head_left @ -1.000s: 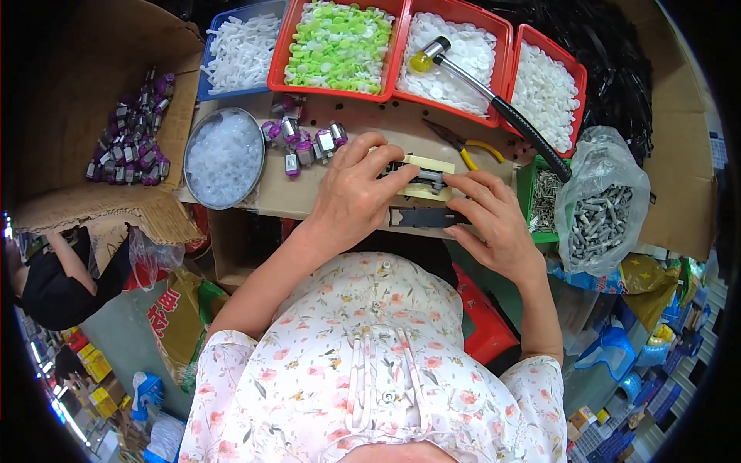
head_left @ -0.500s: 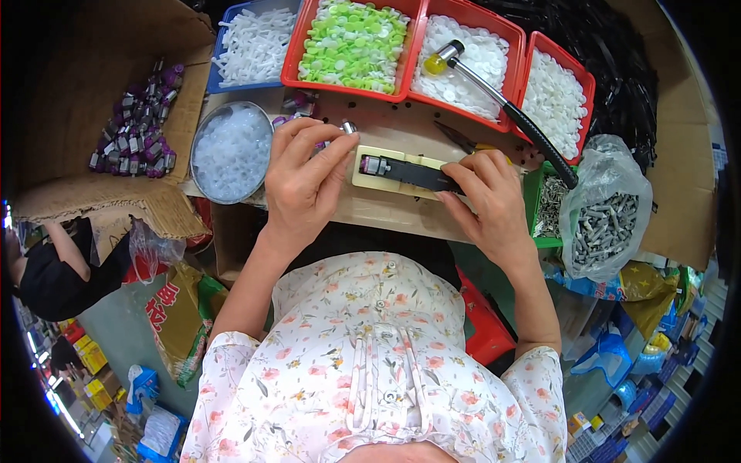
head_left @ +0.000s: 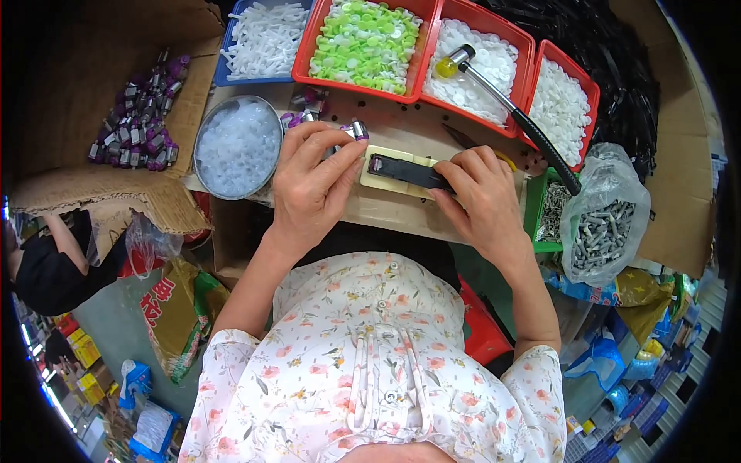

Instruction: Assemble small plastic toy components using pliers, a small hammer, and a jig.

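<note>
Between its thumb and fingers my left hand pinches a small motor, silver with a purple end. Just right of it, a long black plastic casing lies in a cream-coloured fixture on the workbench. A little purple and silver shows in the casing's left end. My right hand is closed on the casing's right end, its thumb at the near side and fingers over the far side. More purple-and-silver motors lie behind my left hand, partly hidden by it.
A round tin of translucent pieces stands left, beside a cardboard box of motors. Red trays and a blue tray line the back. A hammer lies across them. Pliers, a green tray and a plastic bag of metal parts are right.
The motor in my left fingers has turned, so its purple end now shows. Less silver is visible in the casing's left end. My right hand stays on the casing; the whole view has shifted slightly.
</note>
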{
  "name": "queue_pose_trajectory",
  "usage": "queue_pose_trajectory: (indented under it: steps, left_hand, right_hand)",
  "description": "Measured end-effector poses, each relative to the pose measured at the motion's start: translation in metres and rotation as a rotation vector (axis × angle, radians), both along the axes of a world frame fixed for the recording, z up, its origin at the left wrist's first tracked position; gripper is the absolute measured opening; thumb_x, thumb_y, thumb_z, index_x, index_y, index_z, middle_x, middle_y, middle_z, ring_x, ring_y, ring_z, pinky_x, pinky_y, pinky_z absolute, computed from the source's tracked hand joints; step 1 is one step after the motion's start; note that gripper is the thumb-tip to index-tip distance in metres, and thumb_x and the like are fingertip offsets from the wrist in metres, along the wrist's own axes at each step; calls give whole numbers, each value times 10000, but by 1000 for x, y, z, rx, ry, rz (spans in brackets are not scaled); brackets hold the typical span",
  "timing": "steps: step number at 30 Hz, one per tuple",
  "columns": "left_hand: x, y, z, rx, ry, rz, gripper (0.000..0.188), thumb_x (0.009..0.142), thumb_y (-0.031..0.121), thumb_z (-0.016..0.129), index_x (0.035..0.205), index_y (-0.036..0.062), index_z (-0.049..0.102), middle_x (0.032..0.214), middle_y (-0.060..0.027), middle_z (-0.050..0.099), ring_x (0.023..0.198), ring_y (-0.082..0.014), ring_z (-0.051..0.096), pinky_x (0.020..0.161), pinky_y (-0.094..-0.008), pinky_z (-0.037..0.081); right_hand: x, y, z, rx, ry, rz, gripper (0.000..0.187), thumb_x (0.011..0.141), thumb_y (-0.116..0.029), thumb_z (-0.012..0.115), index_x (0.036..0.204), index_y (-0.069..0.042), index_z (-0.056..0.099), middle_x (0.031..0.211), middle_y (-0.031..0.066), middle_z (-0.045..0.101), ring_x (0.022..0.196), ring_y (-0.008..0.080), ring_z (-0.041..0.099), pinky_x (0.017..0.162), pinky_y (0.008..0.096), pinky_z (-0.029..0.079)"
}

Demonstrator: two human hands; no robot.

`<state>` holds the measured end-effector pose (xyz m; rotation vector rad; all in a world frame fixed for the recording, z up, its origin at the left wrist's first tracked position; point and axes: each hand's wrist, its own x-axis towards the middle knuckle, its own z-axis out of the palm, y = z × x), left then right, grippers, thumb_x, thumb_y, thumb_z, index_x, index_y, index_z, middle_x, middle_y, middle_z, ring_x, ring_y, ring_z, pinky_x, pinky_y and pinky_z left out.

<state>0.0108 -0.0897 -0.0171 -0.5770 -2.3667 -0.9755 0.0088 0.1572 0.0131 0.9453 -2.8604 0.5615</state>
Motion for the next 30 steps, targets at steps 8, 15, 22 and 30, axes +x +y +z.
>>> queue_pose_trajectory:
  steps: [8,15,22,30]
  left_hand:
    - [5,16,-5,18,-43,-56,265,736,-27,744,995,20,713,971,-97,645,963,-313,588,805,-400,502]
    - [7,39,-17,-122,33,-265,287,728,15,677,1010,-31,686,1047,-127,630,1043,-308,597,844,-401,507]
    - [6,48,-32,-141,118,-342,344,721,32,670,1045,-86,673,1082,-150,635,1037,-296,623,820,-376,528]
    - [0,44,-38,-136,193,-394,370,708,38,663,1054,-92,670,1079,-158,635,1028,-303,628,814,-377,535]
  right_hand:
    - [-3,1,-5,-24,-24,-16,263,797,-155,736,1020,-51,644,976,73,568,987,263,539,826,405,424]
    - [0,1,-8,-85,40,-5,312,763,-131,755,1041,-20,668,947,88,588,939,280,561,804,411,433]
    - [-3,2,-13,-123,36,5,314,738,-115,758,1020,-1,679,899,80,580,887,272,563,763,401,440]
    - [-6,3,-8,-52,17,42,319,744,-104,764,1034,0,679,904,99,585,874,283,585,733,398,466]
